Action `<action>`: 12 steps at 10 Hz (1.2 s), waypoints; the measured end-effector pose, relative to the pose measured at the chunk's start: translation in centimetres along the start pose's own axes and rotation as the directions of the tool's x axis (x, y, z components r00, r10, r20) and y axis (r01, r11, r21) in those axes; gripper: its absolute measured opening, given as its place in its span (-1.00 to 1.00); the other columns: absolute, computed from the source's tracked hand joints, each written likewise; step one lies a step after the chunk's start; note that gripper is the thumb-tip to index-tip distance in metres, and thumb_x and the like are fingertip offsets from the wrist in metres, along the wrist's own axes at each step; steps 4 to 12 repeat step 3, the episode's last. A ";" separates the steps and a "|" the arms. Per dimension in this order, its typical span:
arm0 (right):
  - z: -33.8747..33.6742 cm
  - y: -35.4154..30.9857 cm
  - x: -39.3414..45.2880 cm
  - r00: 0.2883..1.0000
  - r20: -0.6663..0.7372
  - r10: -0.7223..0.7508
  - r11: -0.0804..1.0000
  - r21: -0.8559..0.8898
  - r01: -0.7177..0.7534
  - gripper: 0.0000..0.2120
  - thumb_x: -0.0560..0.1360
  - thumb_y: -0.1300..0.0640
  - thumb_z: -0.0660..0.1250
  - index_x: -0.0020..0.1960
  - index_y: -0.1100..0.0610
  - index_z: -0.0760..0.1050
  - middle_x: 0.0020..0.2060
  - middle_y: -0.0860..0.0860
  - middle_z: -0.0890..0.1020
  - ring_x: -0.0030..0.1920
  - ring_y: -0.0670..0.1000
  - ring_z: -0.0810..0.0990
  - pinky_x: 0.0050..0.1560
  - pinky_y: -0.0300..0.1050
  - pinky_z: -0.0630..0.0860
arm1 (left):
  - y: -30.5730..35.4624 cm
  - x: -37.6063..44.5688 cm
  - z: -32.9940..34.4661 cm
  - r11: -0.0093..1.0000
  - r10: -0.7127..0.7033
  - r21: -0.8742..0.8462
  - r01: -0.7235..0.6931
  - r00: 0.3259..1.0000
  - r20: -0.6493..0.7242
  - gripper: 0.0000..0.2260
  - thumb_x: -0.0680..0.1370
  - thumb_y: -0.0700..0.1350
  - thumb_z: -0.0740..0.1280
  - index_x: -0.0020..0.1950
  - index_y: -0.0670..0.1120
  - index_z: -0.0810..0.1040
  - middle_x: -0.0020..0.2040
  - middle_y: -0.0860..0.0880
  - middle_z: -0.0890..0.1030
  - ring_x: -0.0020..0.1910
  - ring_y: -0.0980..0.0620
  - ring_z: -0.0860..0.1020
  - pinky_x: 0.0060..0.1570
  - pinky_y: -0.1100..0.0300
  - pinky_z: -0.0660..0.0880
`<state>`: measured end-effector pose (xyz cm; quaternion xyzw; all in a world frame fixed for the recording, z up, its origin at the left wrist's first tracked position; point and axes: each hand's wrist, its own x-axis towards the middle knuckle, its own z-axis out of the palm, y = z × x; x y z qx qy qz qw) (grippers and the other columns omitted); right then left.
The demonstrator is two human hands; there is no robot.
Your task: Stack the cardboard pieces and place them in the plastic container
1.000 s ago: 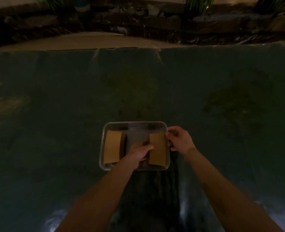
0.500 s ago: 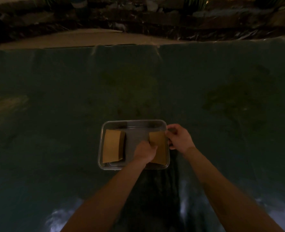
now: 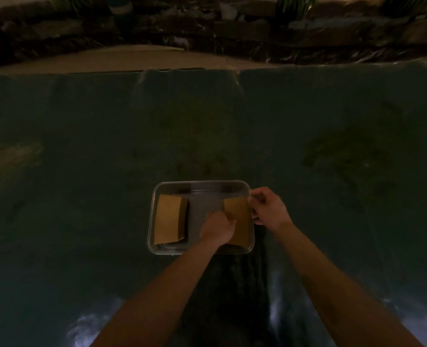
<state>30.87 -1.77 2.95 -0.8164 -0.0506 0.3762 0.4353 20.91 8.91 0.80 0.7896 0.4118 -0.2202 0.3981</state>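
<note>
Inside the container (image 3: 202,185), the right cardboard (image 3: 241,221) is being pinched by the left hand (image 3: 218,227); the container's right rim is being gripped by the right hand (image 3: 267,209).

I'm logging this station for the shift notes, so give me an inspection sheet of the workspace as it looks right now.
Surface: dark green sheet, dimly lit, faint stains.
Job's things: clear container on the sheet; left cardboard stack inside by its left wall; right cardboard inside by its right wall.
Clutter: nothing seen on the sheet.
Grippers: left hand inside the container, fingers curled against the right cardboard's left edge; right hand at the container's right rim, whether it grips the rim or the cardboard cannot be told.
Cables: nothing seen.
Surroundings: pale strip beyond the sheet, then dark rubble and plants.
</note>
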 end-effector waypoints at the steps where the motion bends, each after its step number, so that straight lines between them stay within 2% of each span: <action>1: 0.0 -0.1 -0.7 1.000 -0.005 0.018 1.000 -0.003 -0.018 -0.78 0.59 0.01 0.26 0.21 0.00 0.48 0.01 -0.03 0.63 -0.04 0.08 0.67 -0.03 0.01 0.65 | -0.2 -0.5 -0.9 0.996 0.008 -0.091 -0.002 0.998 0.070 -0.80 0.66 0.01 0.17 0.06 -0.05 0.53 0.12 -0.07 0.59 0.16 -0.03 0.55 0.18 0.07 0.44; 2: -0.3 -0.4 -1.2 0.999 -0.037 -0.004 0.999 -0.037 0.002 -0.71 0.57 -0.04 0.27 0.26 0.00 0.49 0.09 -0.01 0.64 0.05 0.06 0.65 0.11 0.09 0.61 | -0.6 -1.1 -1.9 0.993 0.035 -0.119 -0.024 0.995 0.091 -0.73 0.67 0.03 0.15 0.12 -0.09 0.56 0.15 -0.10 0.60 0.16 -0.04 0.55 0.24 0.03 0.44; 3: -1.3 -1.0 -2.8 0.984 -0.144 -0.104 0.989 -0.120 0.087 -0.66 0.59 -0.03 0.24 0.31 0.06 0.50 0.20 0.06 0.62 0.17 0.05 0.59 0.19 -0.06 0.50 | -1.3 -2.7 -2.9 0.989 0.109 -0.095 -0.112 0.994 -0.029 -0.68 0.67 0.05 0.12 0.10 -0.10 0.60 0.05 -0.12 0.65 -0.02 0.03 0.58 0.16 0.04 0.49; 12: -1.3 -1.0 -2.8 0.984 -0.144 -0.104 0.989 -0.120 0.087 -0.66 0.59 -0.03 0.24 0.31 0.06 0.50 0.20 0.06 0.62 0.17 0.05 0.59 0.19 -0.06 0.50 | -1.3 -2.7 -2.9 0.989 0.109 -0.095 -0.112 0.994 -0.029 -0.68 0.67 0.05 0.12 0.10 -0.10 0.60 0.05 -0.12 0.65 -0.02 0.03 0.58 0.16 0.04 0.49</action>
